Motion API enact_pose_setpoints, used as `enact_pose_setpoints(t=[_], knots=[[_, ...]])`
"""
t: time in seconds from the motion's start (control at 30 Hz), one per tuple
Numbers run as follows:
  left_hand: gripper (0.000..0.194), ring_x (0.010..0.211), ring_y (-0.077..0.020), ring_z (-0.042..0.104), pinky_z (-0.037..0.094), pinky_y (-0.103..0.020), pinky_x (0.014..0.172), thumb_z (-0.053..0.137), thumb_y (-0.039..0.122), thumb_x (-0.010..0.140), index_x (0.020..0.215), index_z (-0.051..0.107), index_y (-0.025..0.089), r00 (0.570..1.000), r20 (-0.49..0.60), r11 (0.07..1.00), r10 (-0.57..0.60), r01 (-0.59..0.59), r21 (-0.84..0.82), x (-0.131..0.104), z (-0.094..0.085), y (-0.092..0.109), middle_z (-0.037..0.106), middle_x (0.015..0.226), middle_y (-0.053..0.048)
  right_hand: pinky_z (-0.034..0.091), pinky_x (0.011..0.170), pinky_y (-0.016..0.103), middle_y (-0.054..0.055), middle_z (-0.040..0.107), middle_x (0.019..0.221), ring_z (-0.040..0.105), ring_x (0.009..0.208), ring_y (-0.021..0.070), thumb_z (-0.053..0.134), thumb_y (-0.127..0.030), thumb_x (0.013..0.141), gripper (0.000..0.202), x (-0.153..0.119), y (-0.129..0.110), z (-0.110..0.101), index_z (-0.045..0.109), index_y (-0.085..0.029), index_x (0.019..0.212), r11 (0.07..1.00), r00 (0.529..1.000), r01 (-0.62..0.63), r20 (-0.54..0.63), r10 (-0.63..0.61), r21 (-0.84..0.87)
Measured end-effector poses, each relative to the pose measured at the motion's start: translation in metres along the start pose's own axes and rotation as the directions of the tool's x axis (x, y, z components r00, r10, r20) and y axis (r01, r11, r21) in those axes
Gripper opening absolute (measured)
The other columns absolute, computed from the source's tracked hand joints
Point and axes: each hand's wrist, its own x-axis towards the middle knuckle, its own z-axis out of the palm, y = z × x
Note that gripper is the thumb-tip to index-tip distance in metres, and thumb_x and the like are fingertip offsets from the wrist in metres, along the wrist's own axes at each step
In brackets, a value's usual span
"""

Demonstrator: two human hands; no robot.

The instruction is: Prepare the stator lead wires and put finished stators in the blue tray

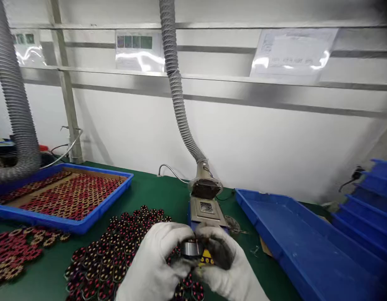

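At the bottom middle, my left hand [162, 261] and my right hand [223, 263], both in white gloves, are closed around a small round part with a shiny silver band [192, 249]. It looks like a motor stator; its far side is hidden by the fingers. Dark stains cover the fingertips of the right glove, and motion blurs them a little. Left of and beneath the hands spreads a heap of small round stators [108, 259], black with red and tan dots. Just beyond the hands stands a small solder pot [206, 207] with a square silver top.
A grey duct hose [177, 92] ends in a hood [205, 186] behind the pot. At left, a blue tray [78, 226] holds rows of red and tan rings; more rings [16, 253] lie before it. A blue tray [275, 225] and stacked blue trays [369, 209] stand right.
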Motion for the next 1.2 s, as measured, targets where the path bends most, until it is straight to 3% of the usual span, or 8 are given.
enact_pose_setpoints(t=[0.2, 0.4, 0.67, 0.77, 0.93, 1.0, 1.1, 1.2], knots=[[0.041, 0.096, -0.0179, 0.050, 0.042, -0.034, 0.085, 0.045, 0.003, 0.066, 0.104, 0.051, 0.016, 0.974, -0.051, 0.970, 0.220, -0.213, 0.115, 0.000, -0.006, 0.007, 0.059, 0.101, -0.005, 0.046, 0.067, 0.026, 0.001, 0.060, 0.076, 0.058, 0.073, 0.0162, 0.073, -0.022, 0.064, 0.010, 0.005, -0.001, 0.007, 0.070, -0.027, 0.073, 0.979, 0.986, 0.163, -0.017, -0.166, -0.123], [0.030, 0.091, -0.0177, 0.053, 0.039, -0.035, 0.086, 0.045, 0.003, 0.068, 0.094, 0.057, 0.012, 0.949, -0.116, 0.924, 0.294, -0.251, 0.288, 0.001, -0.010, 0.007, 0.062, 0.095, -0.005, 0.047, 0.072, 0.027, 0.001, 0.060, 0.074, 0.056, 0.073, 0.0144, 0.068, -0.036, 0.068, 0.012, 0.011, 0.010, 0.019, 0.068, -0.024, 0.072, 0.900, 0.976, 0.031, -0.208, 0.067, 0.436], [0.024, 0.089, -0.0197, 0.054, 0.042, -0.038, 0.082, 0.047, 0.007, 0.073, 0.095, 0.055, 0.011, 0.935, -0.132, 0.888, 0.329, -0.259, 0.380, 0.001, -0.014, 0.006, 0.063, 0.094, -0.006, 0.047, 0.061, 0.027, 0.002, 0.062, 0.068, 0.058, 0.067, 0.0166, 0.075, -0.018, 0.059, 0.009, 0.010, 0.011, 0.021, 0.069, -0.022, 0.064, 0.986, 0.972, 0.156, -0.170, -0.164, -0.055], [0.023, 0.090, -0.0210, 0.054, 0.041, -0.040, 0.083, 0.046, 0.007, 0.075, 0.095, 0.056, 0.011, 0.947, -0.114, 0.872, 0.302, -0.226, 0.434, 0.000, -0.012, 0.007, 0.063, 0.094, -0.007, 0.047, 0.058, 0.025, 0.002, 0.062, 0.069, 0.059, 0.067, 0.0160, 0.068, -0.019, 0.066, 0.004, 0.002, 0.008, 0.028, 0.067, -0.023, 0.065, 0.919, 0.864, 0.210, -0.378, -0.334, -0.333], [0.023, 0.089, -0.0201, 0.054, 0.042, -0.039, 0.082, 0.044, 0.005, 0.074, 0.093, 0.056, 0.012, 0.964, -0.117, 0.874, 0.240, -0.162, 0.458, -0.001, -0.013, 0.007, 0.063, 0.093, -0.006, 0.046, 0.064, 0.027, 0.004, 0.061, 0.078, 0.058, 0.074, 0.0183, 0.069, -0.023, 0.064, 0.008, -0.010, -0.003, 0.031, 0.062, -0.020, 0.066, 0.836, 0.526, 0.052, -0.696, -0.488, -0.547], [0.024, 0.088, -0.0203, 0.054, 0.043, -0.040, 0.079, 0.044, 0.004, 0.074, 0.093, 0.056, 0.012, 0.962, -0.138, 0.875, 0.236, -0.149, 0.461, -0.001, -0.013, 0.005, 0.062, 0.094, -0.006, 0.047, 0.067, 0.029, 0.004, 0.064, 0.078, 0.059, 0.073, 0.0190, 0.072, -0.027, 0.061, 0.015, -0.007, -0.003, 0.033, 0.063, -0.020, 0.071, 0.906, 0.607, 0.017, -0.716, -0.345, -0.423], [0.027, 0.088, -0.0221, 0.054, 0.044, -0.042, 0.078, 0.042, 0.003, 0.073, 0.095, 0.056, 0.012, 0.959, -0.169, 0.877, 0.226, -0.124, 0.465, 0.000, -0.012, 0.003, 0.062, 0.095, -0.007, 0.049, 0.071, 0.031, 0.005, 0.068, 0.082, 0.063, 0.076, 0.0202, 0.077, -0.033, 0.053, 0.038, 0.005, 0.002, 0.039, 0.063, -0.021, 0.086, 0.997, 0.866, -0.075, -0.495, 0.064, -0.003], [0.029, 0.085, -0.0229, 0.054, 0.045, -0.041, 0.074, 0.043, 0.005, 0.076, 0.101, 0.055, 0.013, 0.959, -0.186, 0.899, 0.215, -0.120, 0.422, 0.000, -0.012, 0.001, 0.062, 0.096, -0.008, 0.049, 0.078, 0.032, 0.005, 0.069, 0.089, 0.063, 0.085, 0.0208, 0.079, -0.030, 0.053, 0.039, 0.015, 0.011, 0.045, 0.063, -0.021, 0.087, 0.935, 0.952, -0.173, -0.193, 0.240, 0.308]])
